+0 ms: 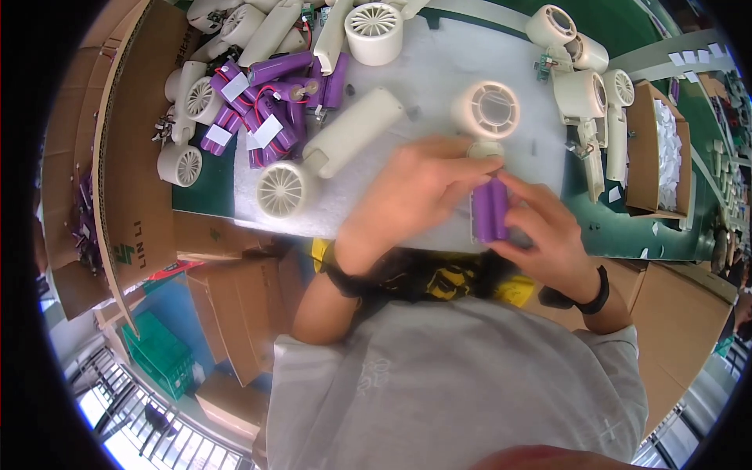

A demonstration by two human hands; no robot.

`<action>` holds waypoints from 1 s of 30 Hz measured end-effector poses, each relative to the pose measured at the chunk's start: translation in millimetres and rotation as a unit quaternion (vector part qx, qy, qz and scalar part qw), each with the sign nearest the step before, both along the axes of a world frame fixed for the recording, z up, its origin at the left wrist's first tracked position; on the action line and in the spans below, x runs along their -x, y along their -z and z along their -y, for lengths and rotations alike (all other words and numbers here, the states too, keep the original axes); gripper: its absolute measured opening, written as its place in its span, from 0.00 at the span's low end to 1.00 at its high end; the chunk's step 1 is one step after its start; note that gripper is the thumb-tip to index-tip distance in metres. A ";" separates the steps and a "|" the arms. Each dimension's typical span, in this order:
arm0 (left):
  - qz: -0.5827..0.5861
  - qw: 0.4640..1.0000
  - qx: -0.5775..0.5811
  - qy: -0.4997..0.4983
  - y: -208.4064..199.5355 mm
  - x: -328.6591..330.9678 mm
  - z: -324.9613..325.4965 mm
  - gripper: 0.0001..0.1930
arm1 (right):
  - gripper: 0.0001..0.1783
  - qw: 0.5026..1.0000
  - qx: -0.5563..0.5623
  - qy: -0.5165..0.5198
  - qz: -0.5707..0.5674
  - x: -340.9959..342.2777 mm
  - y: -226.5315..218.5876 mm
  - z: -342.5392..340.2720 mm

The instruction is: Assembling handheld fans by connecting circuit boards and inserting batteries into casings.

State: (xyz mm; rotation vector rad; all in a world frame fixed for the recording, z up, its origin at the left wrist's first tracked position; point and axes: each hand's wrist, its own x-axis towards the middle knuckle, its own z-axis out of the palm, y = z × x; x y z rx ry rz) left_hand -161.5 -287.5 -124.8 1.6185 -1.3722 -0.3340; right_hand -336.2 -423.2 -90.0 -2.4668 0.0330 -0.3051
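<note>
A cream handheld fan housing [465,117] lies in front of me, its round head pointing away and its handle running toward my body. A purple two-cell battery pack [490,210] sits at the handle end. My right hand [548,227] grips the pack from the right, thumb and fingers closed on its side. My left hand [419,184] reaches across from the left with its fingertips pinched together at the pack's upper end, near the fan's neck. Whatever those fingertips hold is too small or hidden to name. The fingers cover much of the handle.
Another cream fan [356,129] lies to the left on the white mat [446,55]. Beyond it are piled purple battery packs [270,129] with red wires. More fan parts [580,94] stand at the right, beside a carton [638,149] of white pieces. A tall cardboard box [141,157] borders the left.
</note>
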 end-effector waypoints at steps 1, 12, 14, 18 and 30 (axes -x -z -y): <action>-0.003 1.000 -0.003 0.000 -1.1 -0.1 0.1 0.16 | 0.20 1.000 -0.001 0.001 -0.007 -0.1 -1.2 0.3; -0.050 0.998 -0.038 0.008 -14.2 -1.6 0.0 0.23 | 0.26 0.989 -0.068 0.079 -0.101 -11.9 -8.9 -10.6; -0.073 0.996 -0.050 0.002 -11.5 0.6 -0.3 0.25 | 0.27 0.988 -0.076 0.088 -0.106 -10.2 -9.0 -10.6; -0.077 0.996 -0.051 -0.008 -5.6 3.6 -1.0 0.26 | 0.32 0.998 -0.024 0.052 -0.031 -0.7 6.2 -6.8; -0.081 0.994 -0.078 -0.015 -6.4 6.2 -0.3 0.26 | 0.25 0.981 0.195 0.006 0.004 2.9 1.1 2.3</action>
